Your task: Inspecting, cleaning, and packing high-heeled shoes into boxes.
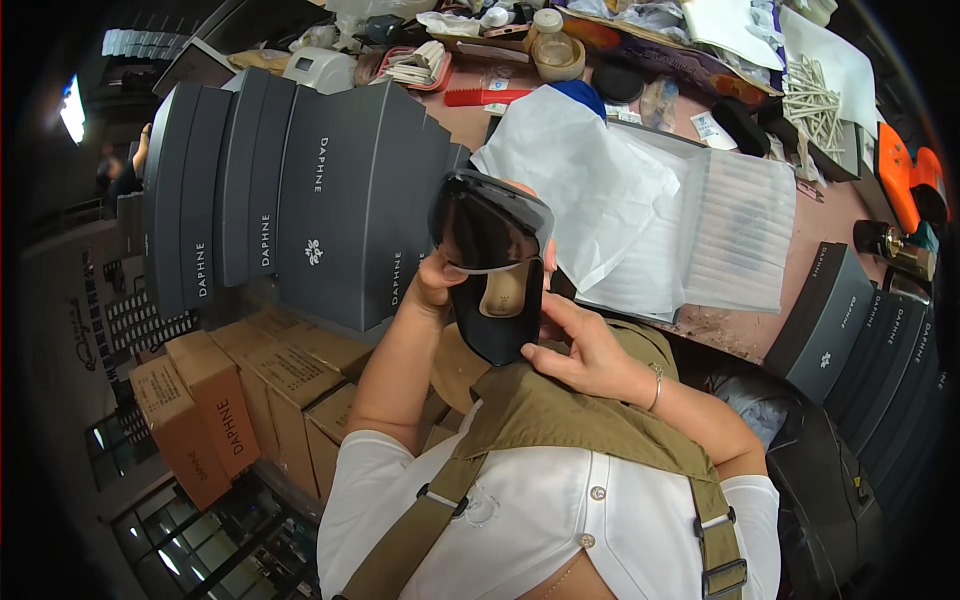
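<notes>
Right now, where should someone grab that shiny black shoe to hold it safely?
Probably around its narrow middle, coming from both sides. The black shoe is held up with its sole facing the camera; the left hand holds one edge and the right hand touches the other near the heel. The glossy toe looks slippery.

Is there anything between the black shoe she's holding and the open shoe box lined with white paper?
Nothing visible. The shoe is held up in both hands, left hand at its side and right hand under its heel, just in front of the box. The tissue paper lies spread open, with no other item in between.
</notes>
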